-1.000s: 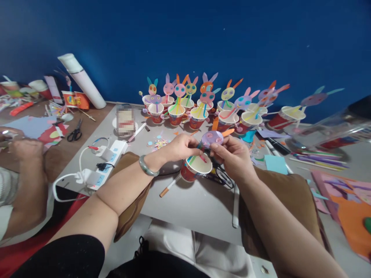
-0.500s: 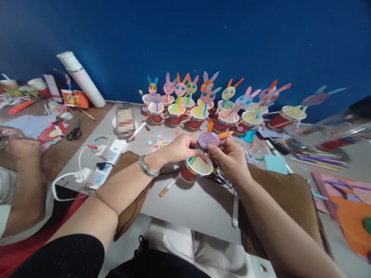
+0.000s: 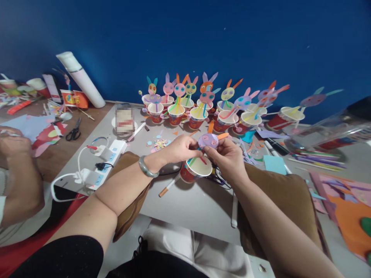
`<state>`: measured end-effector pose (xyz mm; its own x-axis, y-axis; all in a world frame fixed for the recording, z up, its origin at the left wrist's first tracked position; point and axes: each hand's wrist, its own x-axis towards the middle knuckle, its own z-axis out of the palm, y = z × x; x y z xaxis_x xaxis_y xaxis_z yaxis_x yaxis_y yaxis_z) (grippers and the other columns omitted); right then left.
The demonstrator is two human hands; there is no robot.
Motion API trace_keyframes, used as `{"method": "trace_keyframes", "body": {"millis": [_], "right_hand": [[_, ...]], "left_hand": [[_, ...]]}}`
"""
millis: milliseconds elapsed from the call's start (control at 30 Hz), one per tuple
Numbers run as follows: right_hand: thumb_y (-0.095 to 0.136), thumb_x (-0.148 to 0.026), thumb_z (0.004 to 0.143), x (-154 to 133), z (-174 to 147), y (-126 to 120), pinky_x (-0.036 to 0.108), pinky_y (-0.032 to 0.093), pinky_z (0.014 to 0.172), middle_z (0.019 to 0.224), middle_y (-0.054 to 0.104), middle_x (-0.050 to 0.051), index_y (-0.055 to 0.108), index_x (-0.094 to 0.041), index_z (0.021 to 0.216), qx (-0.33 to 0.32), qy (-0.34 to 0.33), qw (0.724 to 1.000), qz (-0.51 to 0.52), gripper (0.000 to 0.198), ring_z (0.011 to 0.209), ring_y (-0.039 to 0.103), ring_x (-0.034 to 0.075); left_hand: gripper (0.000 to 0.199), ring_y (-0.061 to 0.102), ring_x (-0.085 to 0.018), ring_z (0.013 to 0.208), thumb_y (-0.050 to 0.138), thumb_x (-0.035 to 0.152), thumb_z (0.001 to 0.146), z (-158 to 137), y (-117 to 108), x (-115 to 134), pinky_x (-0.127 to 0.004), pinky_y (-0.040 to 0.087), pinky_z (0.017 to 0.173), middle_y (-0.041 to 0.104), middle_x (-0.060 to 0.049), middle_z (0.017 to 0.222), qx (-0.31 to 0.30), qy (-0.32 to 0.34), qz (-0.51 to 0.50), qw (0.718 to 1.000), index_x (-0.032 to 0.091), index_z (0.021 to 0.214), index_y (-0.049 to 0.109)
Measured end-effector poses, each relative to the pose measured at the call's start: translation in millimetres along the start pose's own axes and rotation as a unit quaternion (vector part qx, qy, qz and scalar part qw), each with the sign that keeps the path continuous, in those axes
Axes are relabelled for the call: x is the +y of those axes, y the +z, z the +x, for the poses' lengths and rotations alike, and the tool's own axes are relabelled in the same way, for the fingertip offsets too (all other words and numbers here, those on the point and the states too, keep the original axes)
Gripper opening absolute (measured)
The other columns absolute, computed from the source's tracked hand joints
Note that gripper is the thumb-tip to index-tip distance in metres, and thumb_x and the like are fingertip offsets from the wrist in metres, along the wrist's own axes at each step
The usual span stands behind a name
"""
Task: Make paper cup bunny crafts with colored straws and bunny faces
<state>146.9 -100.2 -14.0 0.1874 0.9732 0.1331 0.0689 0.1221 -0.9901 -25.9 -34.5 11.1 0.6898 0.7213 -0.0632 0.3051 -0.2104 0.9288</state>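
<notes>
A purple paper rabbit head with orange ears and pink-ringed eyes stands over a paper cup. My right hand pinches the head at its lower right edge, thumb in front. At the head's left, my left hand is closed at the coloured paper strips that rise from the cup; its fingertips partly hide what they grip. The red-and-white cup tilts slightly on the table below both hands. A marker with a brown end lies beside the cup.
Several finished rabbit cups line the blue wall. Brown cushions lie under my forearms. A power strip, paper dots, scissors and a white marker are around. At left, another person's hand works over paper.
My hands keep nearly the same hold, with the right thumb shifted slightly left on the rabbit head. The other person's hand at far left has moved a little to the left.
</notes>
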Motion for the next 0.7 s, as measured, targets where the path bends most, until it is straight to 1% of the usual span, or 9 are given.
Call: {"method": "trace_keyframes", "body": {"millis": [167,233,367,500,600,700], "right_hand": [[0.091,-0.048,0.068,-0.4,2.8,-0.2,0.022,0.031,0.044,0.061,0.058,-0.006,0.055,-0.023,0.077,-0.004,0.008,1.000,0.010,0.045,0.048,0.042,0.007],[0.092,-0.047,0.066,-0.3,4.1,-0.4,0.022,0.031,0.044,0.059,0.056,-0.007,0.053,-0.023,0.077,-0.007,0.009,1.000,0.017,0.047,0.047,0.041,0.006],[0.093,-0.047,0.065,0.8,5.1,-0.2,0.022,0.032,0.045,0.059,0.054,-0.008,0.053,-0.023,0.080,-0.008,0.015,1.000,0.021,0.049,0.047,0.041,0.006],[0.092,-0.046,0.065,0.8,4.8,0.7,0.021,0.032,0.045,0.061,0.056,-0.008,0.052,-0.024,0.082,-0.006,0.019,1.000,0.021,0.049,0.048,0.043,0.007],[0.092,-0.048,0.065,0.6,5.3,0.1,0.022,0.034,0.045,0.065,0.060,-0.006,0.053,-0.024,0.084,-0.002,0.009,1.000,0.021,0.050,0.050,0.045,0.008],[0.089,-0.053,0.067,1.7,6.3,-1.7,0.024,0.037,0.047,0.065,0.060,-0.006,0.055,-0.024,0.085,-0.008,-0.004,1.000,0.019,0.048,0.051,0.048,0.009]], "left_hand": [[0.027,0.039,-0.008,0.060,0.070,0.031,0.077,1.3,1.6,-2.8,-0.025,0.027,0.057,0.044,0.004,0.058,0.007,-0.008,0.043,0.999,0.013,0.061,0.057],[0.027,0.038,-0.008,0.060,0.069,0.030,0.077,1.5,2.2,-3.8,-0.025,0.026,0.057,0.042,0.005,0.058,0.014,-0.006,0.053,0.998,0.014,0.060,0.056],[0.027,0.038,-0.008,0.060,0.068,0.031,0.077,0.8,2.5,-4.3,-0.025,0.026,0.058,0.043,0.004,0.059,0.015,-0.005,0.055,0.998,0.014,0.060,0.055],[0.027,0.040,-0.009,0.061,0.068,0.032,0.076,0.4,2.3,-4.4,-0.025,0.028,0.058,0.045,0.004,0.059,0.015,-0.007,0.048,0.999,0.014,0.061,0.056],[0.024,0.043,-0.009,0.062,0.067,0.031,0.077,0.8,1.7,-4.6,-0.025,0.030,0.059,0.047,0.003,0.060,0.004,0.000,0.026,1.000,0.013,0.063,0.059],[0.025,0.042,-0.009,0.062,0.067,0.033,0.077,1.1,0.4,-3.9,-0.025,0.031,0.059,0.048,0.003,0.061,-0.002,-0.001,0.009,1.000,0.013,0.064,0.060]]}}
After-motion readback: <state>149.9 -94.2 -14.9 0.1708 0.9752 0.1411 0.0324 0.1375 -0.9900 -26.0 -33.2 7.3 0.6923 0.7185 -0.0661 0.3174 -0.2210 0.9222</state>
